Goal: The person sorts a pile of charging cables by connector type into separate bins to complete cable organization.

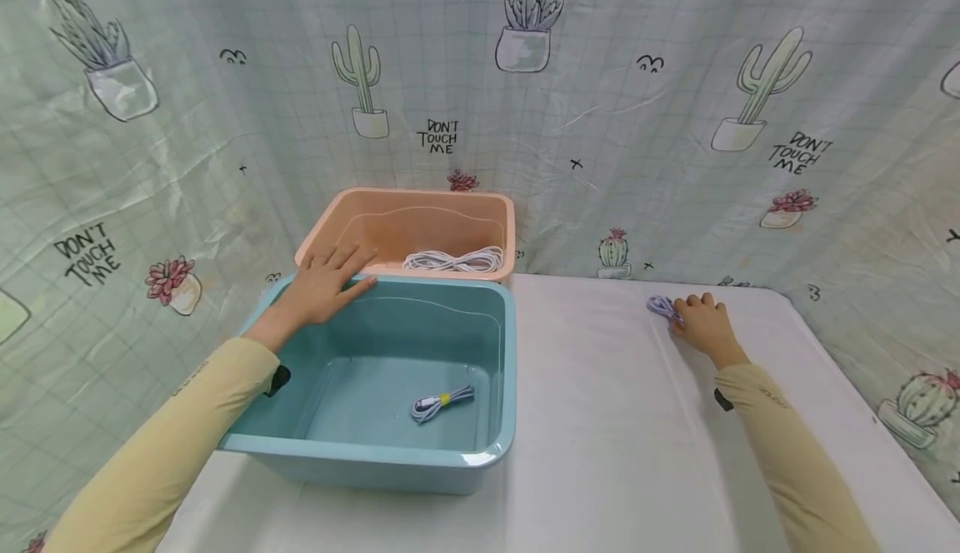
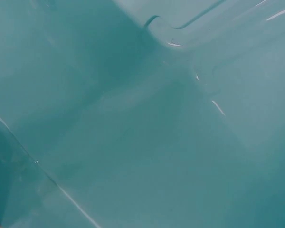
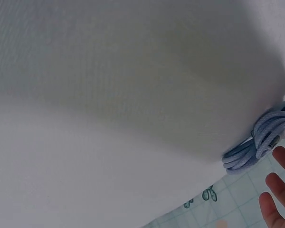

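Observation:
On the right of the table, my right hand (image 1: 705, 328) pinches one end of a bluish-purple cable bundle (image 1: 662, 306), its other fingers spread. The right wrist view shows this coiled cable (image 3: 261, 137) at the right edge, with the fingers (image 3: 281, 186) beside it. My left hand (image 1: 324, 286) lies with spread fingers over the back rim of a blue-green plastic bin (image 1: 375, 455). Inside that bin is a light-purple cable (image 1: 442, 403) with a yellow tie. Only the bin's wall (image 2: 147, 133) fills the left wrist view; the left hand is out of sight there.
Behind the blue-green bin stands a peach-coloured bin (image 1: 420, 199) with white cables (image 1: 457, 260) in it. A white cloth covers the table (image 1: 592, 420). A cactus-print curtain (image 1: 465, 70) hangs behind and at both sides.

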Demonstrator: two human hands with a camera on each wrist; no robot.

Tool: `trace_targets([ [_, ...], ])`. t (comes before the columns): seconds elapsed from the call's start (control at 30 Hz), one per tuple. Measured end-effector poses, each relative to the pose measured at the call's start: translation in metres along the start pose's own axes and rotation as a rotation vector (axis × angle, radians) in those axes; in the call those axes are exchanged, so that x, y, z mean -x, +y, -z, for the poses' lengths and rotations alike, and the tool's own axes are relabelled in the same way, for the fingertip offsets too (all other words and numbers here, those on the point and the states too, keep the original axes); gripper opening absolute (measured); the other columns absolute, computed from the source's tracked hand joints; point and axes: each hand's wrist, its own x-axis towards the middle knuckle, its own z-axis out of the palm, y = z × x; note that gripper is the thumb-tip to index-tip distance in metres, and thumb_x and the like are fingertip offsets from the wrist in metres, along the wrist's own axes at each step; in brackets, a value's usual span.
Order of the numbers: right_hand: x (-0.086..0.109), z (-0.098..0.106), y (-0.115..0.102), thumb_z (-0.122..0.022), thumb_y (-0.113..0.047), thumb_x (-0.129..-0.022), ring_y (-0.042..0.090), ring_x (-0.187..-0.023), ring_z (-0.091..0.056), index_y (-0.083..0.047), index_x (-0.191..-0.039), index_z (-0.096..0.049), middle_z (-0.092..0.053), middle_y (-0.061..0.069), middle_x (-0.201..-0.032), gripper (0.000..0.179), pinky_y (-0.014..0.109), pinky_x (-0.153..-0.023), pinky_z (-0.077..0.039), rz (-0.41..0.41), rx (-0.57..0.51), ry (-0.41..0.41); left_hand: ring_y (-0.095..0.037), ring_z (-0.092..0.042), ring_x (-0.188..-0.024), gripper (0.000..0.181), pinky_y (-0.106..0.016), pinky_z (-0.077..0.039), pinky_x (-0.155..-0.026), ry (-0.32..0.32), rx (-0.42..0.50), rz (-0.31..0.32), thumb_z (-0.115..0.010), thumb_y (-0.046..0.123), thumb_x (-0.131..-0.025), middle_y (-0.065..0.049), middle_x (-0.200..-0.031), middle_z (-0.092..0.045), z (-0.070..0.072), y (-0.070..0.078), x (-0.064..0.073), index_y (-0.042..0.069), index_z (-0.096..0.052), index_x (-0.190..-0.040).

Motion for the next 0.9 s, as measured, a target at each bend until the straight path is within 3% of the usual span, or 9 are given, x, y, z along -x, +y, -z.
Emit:
trace_targets([
  [0.17,0.0019,-0.0031,0.0021,-0.062,-0.026,-0.081,0.042,-0.085,-0.045,0.004,-0.098,-0.056,-0.055,0.023,-0.091,0.035,0.054,-0.067,-0.039,-0.035,-0.006,-0.041,-0.041,-0.008,-0.136,0.061,-0.062,-0.001,-0.105,-0.002,-0.003,0.004,-0.03,0.052,-0.092,-0.015,-0.149,-0.015,0.0012,0.0007,0.0008,0.022,-0.019,-0.144],
  [0.53,0.0022,-0.001,0.0003,-0.06,-0.022,-0.082,0.045,-0.093,-0.042,0.004,-0.105,-0.054,-0.053,0.026,-0.101,0.036,0.057,-0.072,-0.037,-0.092,-0.031,-0.132,-0.04,-0.008,-0.136,0.061,-0.062,-0.001,-0.105,-0.002,-0.008,0.009,-0.03,0.052,-0.093,-0.015,-0.149,-0.015,0.0027,0.0016,0.001,0.022,-0.019,-0.144],
  [0.9,0.0057,0.0041,0.0032,-0.061,-0.021,-0.078,0.042,-0.092,-0.044,0.003,-0.103,-0.056,-0.054,0.023,-0.1,0.035,0.054,-0.07,-0.038,-0.032,-0.014,-0.07,-0.042,-0.009,-0.136,0.06,-0.062,-0.002,-0.105,-0.006,0.003,-0.002,-0.031,0.051,-0.093,-0.016,-0.149,-0.016,0.0041,0.0023,0.0023,0.021,-0.021,-0.144],
])
